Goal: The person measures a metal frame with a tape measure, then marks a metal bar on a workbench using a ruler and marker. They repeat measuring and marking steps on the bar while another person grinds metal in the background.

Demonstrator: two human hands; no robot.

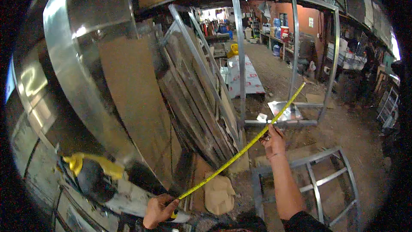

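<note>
A yellow tape measure (231,160) is drawn out in a long slanting strip, rising from lower left to upper right. At its lower end, my left hand (160,210) is closed around the part where the blade comes out; the case is mostly hidden by the fingers. Further along the blade, my right hand (273,141) pinches it between thumb and fingers. The free tip extends past that hand, in front of an upright metal frame (241,68) of square tubing. Below the right forearm, another metal frame (315,180) with crossbars lies low near the ground.
Long boards and metal lengths (195,99) lean at the left centre. Tall shiny sheet metal (64,43) stands at the far left. A yellow cloth-like strip (96,163) rests at the lower left. Behind the frame are a film-covered panel (246,77) and a cluttered bench (279,38).
</note>
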